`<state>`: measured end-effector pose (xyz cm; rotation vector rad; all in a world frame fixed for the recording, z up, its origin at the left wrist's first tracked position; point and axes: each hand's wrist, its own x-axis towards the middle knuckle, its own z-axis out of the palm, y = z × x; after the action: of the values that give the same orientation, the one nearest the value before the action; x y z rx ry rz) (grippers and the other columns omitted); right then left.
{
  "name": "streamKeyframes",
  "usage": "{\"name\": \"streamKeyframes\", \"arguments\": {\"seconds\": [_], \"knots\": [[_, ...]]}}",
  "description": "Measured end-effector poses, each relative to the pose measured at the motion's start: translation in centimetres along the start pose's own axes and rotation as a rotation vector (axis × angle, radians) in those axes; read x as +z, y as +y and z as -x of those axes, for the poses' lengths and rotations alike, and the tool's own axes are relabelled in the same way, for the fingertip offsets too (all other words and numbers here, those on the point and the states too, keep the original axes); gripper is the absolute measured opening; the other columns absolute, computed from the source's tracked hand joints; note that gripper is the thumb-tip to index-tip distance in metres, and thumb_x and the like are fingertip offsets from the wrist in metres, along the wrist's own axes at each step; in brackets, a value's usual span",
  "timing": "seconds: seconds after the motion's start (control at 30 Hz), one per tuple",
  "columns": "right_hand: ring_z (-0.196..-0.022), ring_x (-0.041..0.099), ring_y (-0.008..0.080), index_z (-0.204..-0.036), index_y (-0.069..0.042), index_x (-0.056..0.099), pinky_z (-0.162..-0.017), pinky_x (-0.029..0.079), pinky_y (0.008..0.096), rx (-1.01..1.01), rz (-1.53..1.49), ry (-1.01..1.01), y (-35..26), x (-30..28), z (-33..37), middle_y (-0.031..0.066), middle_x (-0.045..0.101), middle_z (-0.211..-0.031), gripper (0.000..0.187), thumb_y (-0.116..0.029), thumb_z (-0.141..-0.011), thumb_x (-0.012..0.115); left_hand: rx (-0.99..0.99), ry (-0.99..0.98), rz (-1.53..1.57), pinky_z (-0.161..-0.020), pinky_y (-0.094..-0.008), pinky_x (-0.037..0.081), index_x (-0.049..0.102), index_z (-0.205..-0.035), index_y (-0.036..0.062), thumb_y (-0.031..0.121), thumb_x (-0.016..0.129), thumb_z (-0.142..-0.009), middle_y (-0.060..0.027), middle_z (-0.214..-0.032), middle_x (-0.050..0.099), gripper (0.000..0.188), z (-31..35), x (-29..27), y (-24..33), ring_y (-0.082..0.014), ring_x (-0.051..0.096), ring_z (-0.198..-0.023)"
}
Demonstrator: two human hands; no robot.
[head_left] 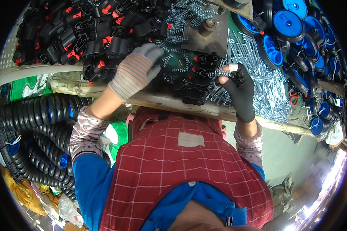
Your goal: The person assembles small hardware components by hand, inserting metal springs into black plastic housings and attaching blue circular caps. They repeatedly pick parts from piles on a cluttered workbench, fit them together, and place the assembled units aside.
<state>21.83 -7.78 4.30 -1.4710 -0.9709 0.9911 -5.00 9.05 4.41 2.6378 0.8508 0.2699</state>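
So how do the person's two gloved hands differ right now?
The left hand wears a pale striped knit glove and reaches flat over the black plastic parts. The right hand wears a black glove with open fingertips and pinches a metal spring. Both work at the same bench.

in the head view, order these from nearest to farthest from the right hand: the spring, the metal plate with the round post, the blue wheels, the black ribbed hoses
1. The spring: pinched in the fingertips of the right hand.
2. The metal plate with the round post: just above the hand, on the bench.
3. The blue wheels: farther up and to the right.
4. The black ribbed hoses: far left, below the bench edge.
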Motion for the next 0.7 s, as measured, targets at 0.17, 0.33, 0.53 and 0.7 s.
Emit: {"name": "streamKeyframes", "arguments": {"seconds": [0.17,0.33,0.53,0.7], "knots": [[-0.088,0.061,0.0062,-0.112,-0.003,0.064,-0.08,0.049,0.0224,0.009,-0.065,0.015,0.1,0.1,-0.6,0.0006,0.068,-0.096,0.023,0.0,-0.09,0.071,-0.021,-0.075,0.57,-0.098,-0.0353,0.049,0.058,-0.123,0.0031,0.023,0.072,-0.09,-0.0166,-0.115,0.064,0.041,-2.4,-0.2,0.4,-0.0275,0.063,-0.109],[-0.091,0.063,0.0086,-0.112,-0.003,0.064,-0.083,0.05,0.025,-0.03,-0.002,-0.013,0.5,0.3,-0.8,0.0018,0.069,-0.101,0.025,0.001,-0.089,0.073,0.061,-0.097,0.409,-0.095,-0.0413,0.05,0.059,-0.125,0.0042,0.028,0.065,-0.095,-0.0189,-0.117,0.065,0.038,-3.0,4.3,1.2,-0.0372,0.062,-0.111],[-0.09,0.06,0.0057,-0.116,-0.004,0.066,-0.081,0.048,0.0217,-0.055,-0.017,0.011,0.8,0.2,-0.4,-0.001,0.067,-0.102,0.027,0.003,-0.09,0.072,0.109,0.199,0.276,-0.092,-0.0447,0.052,0.059,-0.127,0.0057,0.025,0.068,-0.092,-0.0179,-0.125,0.064,0.041,-0.2,1.0,4.1,-0.04,0.061,-0.111],[-0.088,0.06,0.0051,-0.115,-0.003,0.064,-0.08,0.047,0.0206,-0.05,-0.039,-0.044,0.5,0.5,-0.5,-0.0013,0.067,-0.1,0.025,0.0,-0.092,0.072,-0.01,0.233,0.022,-0.091,-0.0447,0.052,0.064,-0.119,0.0067,0.02,0.077,-0.085,-0.0164,-0.116,0.065,0.039,8.1,-3.1,2.3,-0.0375,0.063,-0.107]]}}
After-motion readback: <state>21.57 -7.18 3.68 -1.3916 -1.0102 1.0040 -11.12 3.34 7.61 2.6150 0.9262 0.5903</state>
